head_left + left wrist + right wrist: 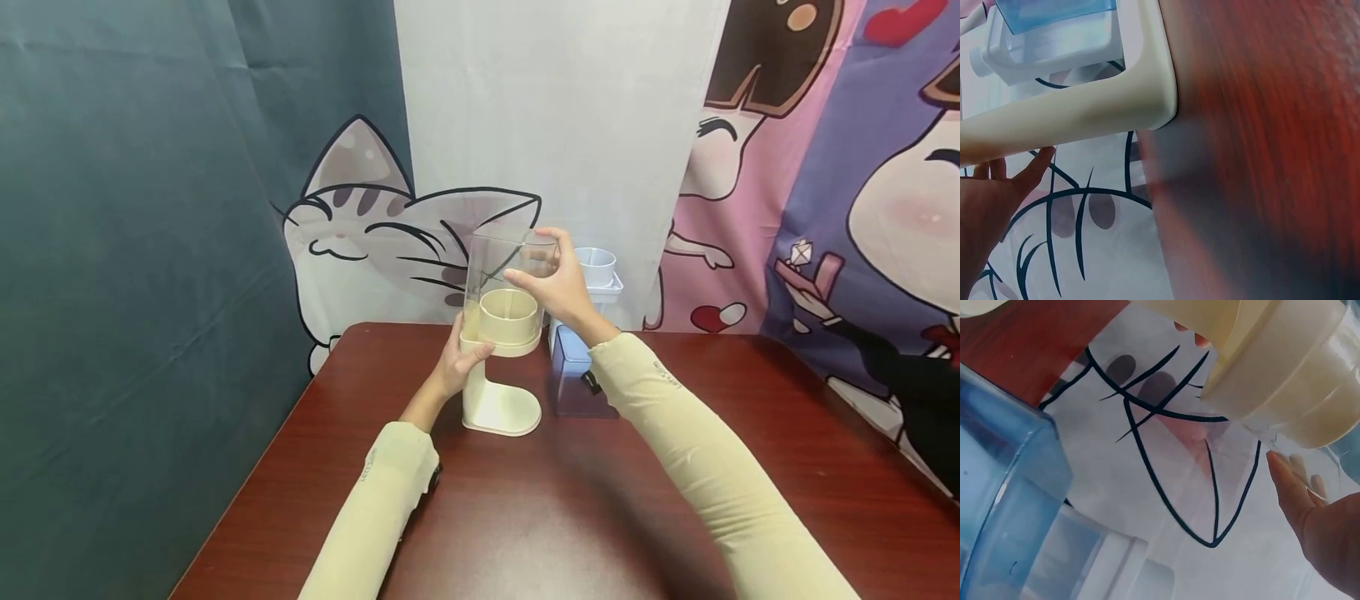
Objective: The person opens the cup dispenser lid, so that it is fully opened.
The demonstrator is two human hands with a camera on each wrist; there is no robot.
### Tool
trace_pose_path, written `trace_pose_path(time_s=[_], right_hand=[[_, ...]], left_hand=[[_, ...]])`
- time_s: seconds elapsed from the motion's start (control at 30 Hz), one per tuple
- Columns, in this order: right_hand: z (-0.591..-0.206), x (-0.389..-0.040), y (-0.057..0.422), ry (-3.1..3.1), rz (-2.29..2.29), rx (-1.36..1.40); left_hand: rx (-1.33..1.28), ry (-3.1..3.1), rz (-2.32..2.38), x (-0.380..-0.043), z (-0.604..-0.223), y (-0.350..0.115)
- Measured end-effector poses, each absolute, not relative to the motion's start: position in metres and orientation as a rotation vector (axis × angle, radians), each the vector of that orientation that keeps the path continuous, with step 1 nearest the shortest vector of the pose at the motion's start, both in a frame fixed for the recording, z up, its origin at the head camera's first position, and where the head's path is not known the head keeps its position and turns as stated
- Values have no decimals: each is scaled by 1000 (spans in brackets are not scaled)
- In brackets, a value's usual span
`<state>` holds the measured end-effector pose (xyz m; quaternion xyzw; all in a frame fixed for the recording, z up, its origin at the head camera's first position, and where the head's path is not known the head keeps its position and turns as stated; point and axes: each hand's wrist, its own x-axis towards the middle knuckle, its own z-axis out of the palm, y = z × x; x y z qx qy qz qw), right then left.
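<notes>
A cream dispenser stand (502,408) with a flat rounded foot and an upright post stands on the table. At its top is a round cream collar (510,315) with a clear plastic container (495,262) around and above it. My left hand (455,364) grips the side of the stand's upper part, thumb across the front edge. In the left wrist view its fingers lie against the cream post (1072,115). My right hand (562,287) holds the clear container near its upper rim, thumb on the near side. The right wrist view shows that hand (1329,531) beside the transparent wall.
Just right of the stand sits a similar blue-and-white dispenser (574,354) with a white round collar (596,267) on top. The dark red wooden table (480,517) ends at a cartoon-printed curtain (337,250) behind.
</notes>
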<state>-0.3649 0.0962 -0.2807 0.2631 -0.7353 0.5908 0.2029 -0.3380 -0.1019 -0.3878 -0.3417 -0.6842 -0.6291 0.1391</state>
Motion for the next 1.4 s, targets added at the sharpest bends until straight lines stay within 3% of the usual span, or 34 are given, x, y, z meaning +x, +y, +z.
trace_pose_path(time_s=[0.77, 0.93, 1.4], right_hand=[[-254, -342, 113, -1834, 1677, 815], [-251, -336, 116, -1779, 1706, 836], [-256, -320, 124, -1648, 1788, 931]], left_hand=[[-943, -2062, -1801, -342, -386, -109], [-861, -2058, -1705, -361, -404, -110], [-586, -1852, -1431, -354, -404, -105]])
